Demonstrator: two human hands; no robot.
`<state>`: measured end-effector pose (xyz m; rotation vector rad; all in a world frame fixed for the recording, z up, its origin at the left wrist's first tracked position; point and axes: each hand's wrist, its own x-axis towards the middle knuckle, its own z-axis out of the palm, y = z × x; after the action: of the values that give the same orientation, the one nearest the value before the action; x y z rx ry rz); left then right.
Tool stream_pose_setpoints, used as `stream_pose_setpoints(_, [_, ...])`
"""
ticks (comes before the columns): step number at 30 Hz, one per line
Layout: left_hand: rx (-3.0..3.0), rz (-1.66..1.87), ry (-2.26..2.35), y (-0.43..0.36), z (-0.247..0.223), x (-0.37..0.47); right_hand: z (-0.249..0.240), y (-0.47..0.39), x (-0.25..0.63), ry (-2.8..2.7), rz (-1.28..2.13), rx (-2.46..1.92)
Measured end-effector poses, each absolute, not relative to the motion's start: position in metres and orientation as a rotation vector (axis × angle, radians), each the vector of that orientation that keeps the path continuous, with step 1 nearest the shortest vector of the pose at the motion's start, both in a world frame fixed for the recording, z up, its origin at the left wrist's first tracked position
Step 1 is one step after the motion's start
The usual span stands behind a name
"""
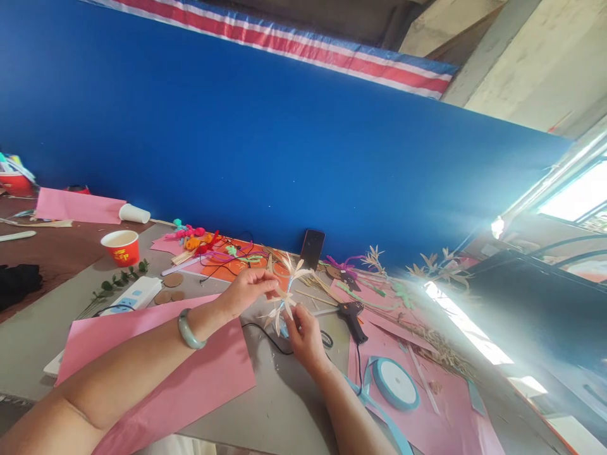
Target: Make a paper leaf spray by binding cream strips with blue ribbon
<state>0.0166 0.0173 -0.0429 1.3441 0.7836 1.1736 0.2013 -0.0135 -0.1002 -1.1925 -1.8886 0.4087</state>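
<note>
In front of me, above the table, is an upright sprig of pale dried leaves (296, 270) with light blue on its stem. My left hand (249, 289), with a jade-green bangle on its wrist, is closed in a pinch at the sprig's left side. Lower down, my right hand (304, 333) pinches the sprig near its lower leaves. The exact contact of the fingertips is partly hidden. A black glue gun (353, 321) lies just right of my right hand. Nearer to me on that side is a roll of light blue ribbon (396, 383).
Pink paper (208, 360) lies under my left forearm, beside a white power strip (135, 294). A red paper cup (120, 248) stands at the left. A phone (313, 249) leans against the blue wall panel (284, 145). Coloured craft pieces (194, 239) and dried stems (436, 341) lie around.
</note>
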Motion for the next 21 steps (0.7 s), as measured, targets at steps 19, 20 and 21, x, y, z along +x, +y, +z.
stream_pose_setpoints(19, [1.261,1.545,0.788,0.017,-0.036,0.012,-0.109,-0.007,0.207,-1.732,0.363,-1.323])
stream_pose_setpoints(20, [1.261,1.549,0.788,0.017,-0.036,0.012,-0.110,-0.006,0.207,-1.721,0.369,-1.325])
stream_pose_setpoints(21, [1.263,1.553,0.789,0.018,-0.036,0.012,-0.111,-0.005,0.208,-1.710,0.377,-1.326])
